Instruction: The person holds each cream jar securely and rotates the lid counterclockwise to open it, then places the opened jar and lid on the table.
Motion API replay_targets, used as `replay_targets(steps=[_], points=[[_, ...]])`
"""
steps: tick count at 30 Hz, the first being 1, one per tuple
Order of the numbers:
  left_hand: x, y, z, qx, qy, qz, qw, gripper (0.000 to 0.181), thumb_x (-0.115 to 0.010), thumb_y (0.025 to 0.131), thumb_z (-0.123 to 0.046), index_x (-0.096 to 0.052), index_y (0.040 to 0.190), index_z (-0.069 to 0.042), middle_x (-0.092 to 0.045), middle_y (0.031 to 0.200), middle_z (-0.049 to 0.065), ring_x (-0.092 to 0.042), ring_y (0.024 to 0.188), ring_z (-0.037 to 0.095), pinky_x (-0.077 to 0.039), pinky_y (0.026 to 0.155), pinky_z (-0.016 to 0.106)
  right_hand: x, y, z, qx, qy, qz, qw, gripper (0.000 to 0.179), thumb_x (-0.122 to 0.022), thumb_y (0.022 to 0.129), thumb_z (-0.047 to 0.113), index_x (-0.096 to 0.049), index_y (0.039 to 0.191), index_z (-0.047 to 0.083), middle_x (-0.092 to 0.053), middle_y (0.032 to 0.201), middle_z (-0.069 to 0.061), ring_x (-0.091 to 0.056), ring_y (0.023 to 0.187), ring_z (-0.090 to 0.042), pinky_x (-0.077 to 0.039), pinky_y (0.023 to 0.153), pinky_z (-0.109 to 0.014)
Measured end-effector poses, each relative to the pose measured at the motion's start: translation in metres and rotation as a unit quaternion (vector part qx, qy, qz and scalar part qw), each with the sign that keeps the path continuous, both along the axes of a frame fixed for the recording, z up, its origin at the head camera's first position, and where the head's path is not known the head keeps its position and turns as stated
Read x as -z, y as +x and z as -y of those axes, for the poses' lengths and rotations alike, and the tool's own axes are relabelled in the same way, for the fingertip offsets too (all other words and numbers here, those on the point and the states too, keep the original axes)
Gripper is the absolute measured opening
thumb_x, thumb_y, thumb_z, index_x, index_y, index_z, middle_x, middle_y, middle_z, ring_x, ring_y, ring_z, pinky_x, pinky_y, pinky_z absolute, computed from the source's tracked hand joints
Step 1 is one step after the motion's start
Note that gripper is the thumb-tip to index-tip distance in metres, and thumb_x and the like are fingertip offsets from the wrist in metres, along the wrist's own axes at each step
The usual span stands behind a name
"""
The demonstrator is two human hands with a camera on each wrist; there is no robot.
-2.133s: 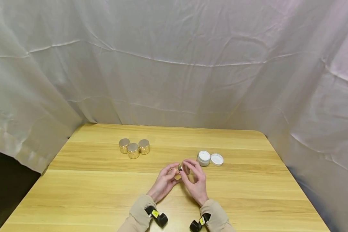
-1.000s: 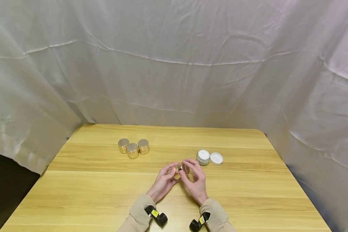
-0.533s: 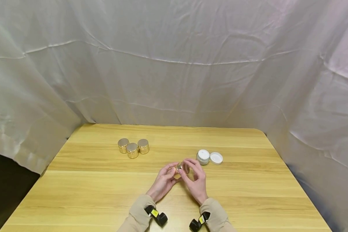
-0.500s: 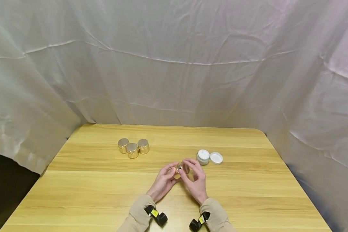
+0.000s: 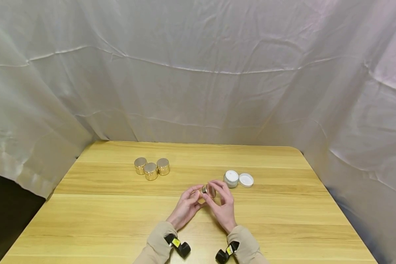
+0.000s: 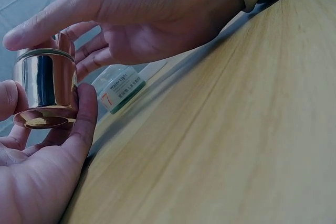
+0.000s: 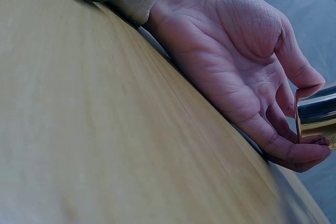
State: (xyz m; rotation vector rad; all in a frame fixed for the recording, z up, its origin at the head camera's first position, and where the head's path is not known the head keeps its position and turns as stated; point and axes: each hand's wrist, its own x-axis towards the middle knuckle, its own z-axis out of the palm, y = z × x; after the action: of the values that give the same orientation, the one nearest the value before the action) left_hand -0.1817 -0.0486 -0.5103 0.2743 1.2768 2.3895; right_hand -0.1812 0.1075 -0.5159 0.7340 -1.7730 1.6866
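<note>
Above the table's near middle, both hands hold one shiny gold jar (image 5: 209, 190), tilted in the head view. My left hand (image 5: 186, 206) grips its lower body between thumb and fingers; in the left wrist view the mirror-like side of the jar (image 6: 44, 82) faces the camera. From the other end, the right hand (image 5: 223, 207) has its thumb and fingertips around the lid end. The right wrist view catches the rim of the gold jar (image 7: 315, 116) at its right edge, between thumb and fingers. Whether the lid is loose cannot be told.
Three gold jars (image 5: 151, 171) stand grouped at the back left. Just beyond the right hand is an open glass jar (image 5: 231, 179) with a white top surface, and a white lid (image 5: 246, 180) lies beside it. Light curtains (image 5: 198, 91) hang around the wooden table (image 5: 102, 220).
The right thumb and fingertips have shifted slightly on the gold jar's lid end. Both hands keep their place, and the other jars have not moved.
</note>
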Motion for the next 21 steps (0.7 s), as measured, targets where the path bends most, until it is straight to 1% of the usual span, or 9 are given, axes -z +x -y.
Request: replay_targets(steps=[4,7,9,13,16,19,21], points=[[-0.0001,-0.0003,-0.0006,-0.001,-0.003,-0.002,1.0,0.036,-0.042,0.107,-0.015,-0.039,0.14,0.0,-0.065,0.123,-0.004,-0.065,0.109,0.007,-0.052,0.106,0.03,0.0013,-0.0017,-0.0003,-0.011,0.002,-0.015,0.9998,0.041,-0.068,0.077,-0.024,-0.063,0.117,-0.017,-0.054,0.116,-0.037,-0.056,0.118,-0.01,-0.049,0.106,-0.017],[-0.0001,-0.0002,-0.0007,-0.001,-0.004,-0.001,1.0,0.037,-0.042,0.107,-0.015,-0.038,0.141,0.001,-0.066,0.123,-0.005,-0.065,0.109,0.008,-0.052,0.106,0.03,0.0025,-0.0023,-0.0007,-0.015,0.005,-0.021,0.9997,0.04,-0.066,0.078,-0.024,-0.063,0.117,-0.017,-0.054,0.116,-0.038,-0.056,0.119,-0.011,-0.048,0.107,-0.018],[-0.0002,-0.0001,-0.0007,0.0,-0.005,-0.001,1.0,0.038,-0.042,0.107,-0.016,-0.038,0.141,0.001,-0.066,0.123,-0.005,-0.065,0.11,0.007,-0.052,0.106,0.03,0.0027,-0.002,-0.001,-0.013,0.006,-0.017,0.9997,0.041,-0.066,0.079,-0.023,-0.063,0.119,-0.015,-0.053,0.117,-0.038,-0.055,0.12,-0.011,-0.048,0.108,-0.018],[-0.0002,-0.0001,-0.0006,0.001,-0.002,-0.002,1.0,0.037,-0.043,0.107,-0.015,-0.039,0.14,0.001,-0.066,0.123,-0.004,-0.065,0.11,0.007,-0.052,0.107,0.031,0.0015,-0.0005,-0.0009,0.006,0.017,0.002,0.9998,0.046,-0.071,0.079,-0.02,-0.063,0.124,-0.011,-0.054,0.121,-0.035,-0.055,0.12,-0.01,-0.048,0.107,-0.017],[0.0004,-0.0003,-0.0003,0.002,-0.001,-0.008,1.0,0.038,-0.044,0.107,-0.016,-0.039,0.14,0.001,-0.064,0.125,-0.003,-0.065,0.11,0.007,-0.052,0.106,0.031,0.0006,0.0004,-0.0007,0.018,0.022,0.013,0.9995,0.05,-0.074,0.077,-0.018,-0.063,0.125,-0.009,-0.055,0.122,-0.032,-0.056,0.117,-0.012,-0.048,0.105,-0.017],[0.0012,-0.0007,-0.0001,0.005,0.001,-0.015,0.9999,0.037,-0.045,0.107,-0.017,-0.041,0.139,0.0,-0.063,0.125,-0.003,-0.065,0.109,0.006,-0.052,0.105,0.03,0.0011,-0.0003,-0.0005,0.015,0.021,0.013,0.9996,0.052,-0.074,0.076,-0.019,-0.063,0.125,-0.01,-0.055,0.122,-0.033,-0.056,0.114,-0.015,-0.049,0.103,-0.017],[0.0014,-0.0008,-0.0001,0.006,0.004,-0.017,0.9998,0.034,-0.045,0.107,-0.017,-0.042,0.137,-0.002,-0.063,0.124,-0.003,-0.065,0.109,0.006,-0.053,0.105,0.03,0.0012,-0.0006,-0.0005,0.009,0.018,0.013,0.9997,0.051,-0.074,0.076,-0.02,-0.063,0.124,-0.011,-0.055,0.121,-0.033,-0.056,0.114,-0.015,-0.05,0.103,-0.017]])
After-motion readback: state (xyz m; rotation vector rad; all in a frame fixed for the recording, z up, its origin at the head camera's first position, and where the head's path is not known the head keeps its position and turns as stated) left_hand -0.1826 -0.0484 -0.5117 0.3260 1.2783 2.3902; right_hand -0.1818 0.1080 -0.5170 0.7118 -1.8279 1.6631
